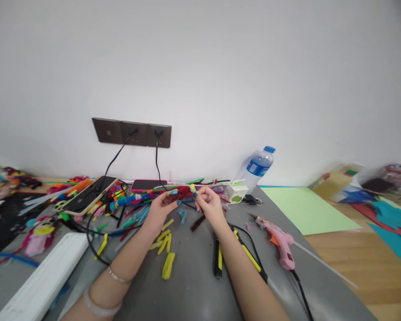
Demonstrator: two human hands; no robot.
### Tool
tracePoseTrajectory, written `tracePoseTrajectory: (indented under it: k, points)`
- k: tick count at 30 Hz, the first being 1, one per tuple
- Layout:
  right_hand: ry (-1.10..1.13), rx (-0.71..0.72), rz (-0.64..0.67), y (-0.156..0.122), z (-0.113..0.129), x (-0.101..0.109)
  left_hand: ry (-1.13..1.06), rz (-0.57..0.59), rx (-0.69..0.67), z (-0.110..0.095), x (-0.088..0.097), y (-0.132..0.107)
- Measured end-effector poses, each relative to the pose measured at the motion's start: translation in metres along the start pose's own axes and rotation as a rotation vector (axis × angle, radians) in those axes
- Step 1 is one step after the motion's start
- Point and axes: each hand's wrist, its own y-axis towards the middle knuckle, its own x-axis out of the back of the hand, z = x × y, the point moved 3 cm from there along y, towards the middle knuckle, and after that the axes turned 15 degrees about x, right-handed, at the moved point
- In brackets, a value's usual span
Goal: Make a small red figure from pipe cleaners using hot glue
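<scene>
Both of my hands are raised over the grey table [194,285] and share one dark red pipe-cleaner piece [180,194] with blue and yellow bits on it. My left hand [162,208] has its fingers curled round the piece's left end. My right hand [210,205] pinches its right end, near a small yellow tip. Below the hands lie several cut yellow pipe-cleaner pieces [167,249] and a blue loop [182,215].
A pink glue gun [280,243] with its black cord lies to the right. Black-and-yellow pliers [218,261] are beside my right forearm. A water bottle [259,167], a small green carton [235,192], a pink phone [149,184], wall sockets [132,132], a white block [43,281], a green sheet [304,209] and heaps of coloured scraps [36,232] surround them.
</scene>
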Motion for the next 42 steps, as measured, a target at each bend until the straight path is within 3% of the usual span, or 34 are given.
tracePoseTrajectory:
  k: [20,34,42]
  points:
    - [0.005,0.004,0.023,-0.0001,0.0024,-0.0010,-0.006,0.000,0.002,-0.0042,-0.0036,-0.0036]
    - [-0.019,0.054,-0.032,0.0009,0.0051,0.0011,-0.218,-0.121,0.180,-0.0034,0.0008,-0.0033]
    - [-0.018,0.032,0.000,0.0002,0.0043,-0.0007,-0.163,-0.090,0.137,-0.0031,-0.0008,-0.0035]
